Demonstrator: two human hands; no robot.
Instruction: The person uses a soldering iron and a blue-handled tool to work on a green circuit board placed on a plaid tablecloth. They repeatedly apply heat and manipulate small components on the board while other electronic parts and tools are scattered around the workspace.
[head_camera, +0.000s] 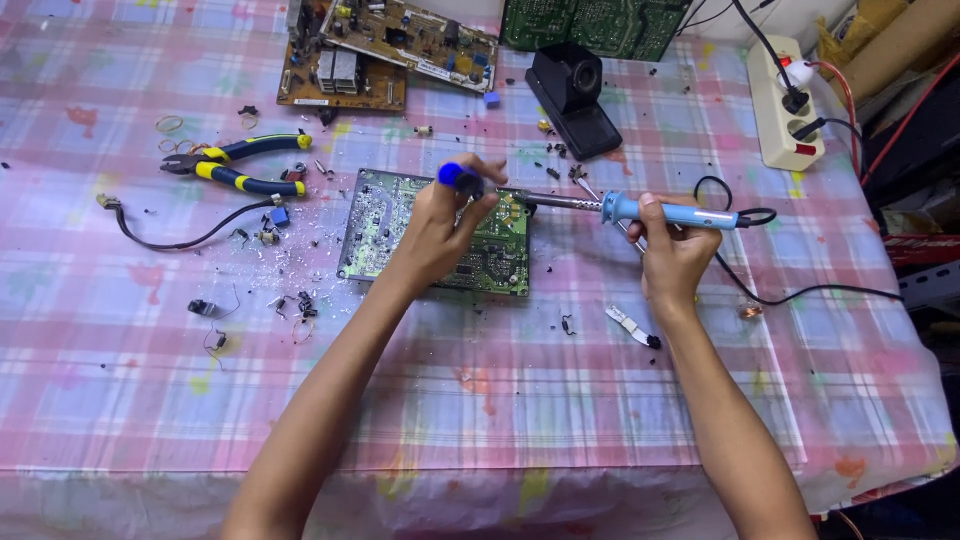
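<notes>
desoldering at the board (400, 225), mid-surface: left hand (440, 225) clamped on a blue pump (460, 180) over it, right hand (672, 250) gripping the iron (640, 211), tip at the board's right edge. next likely calls for steady suction.

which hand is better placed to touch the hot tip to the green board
Right: the right hand holds the soldering iron, its tip at the green board edge. The left hand holds a blue tool.

The left hand (440, 225) hides the middle of the green board (385, 225) and most of the blue tool (458, 177). Far boards (400, 45) run off the top edge. Scattered bits (290, 300) at left are too small to tell.
</notes>
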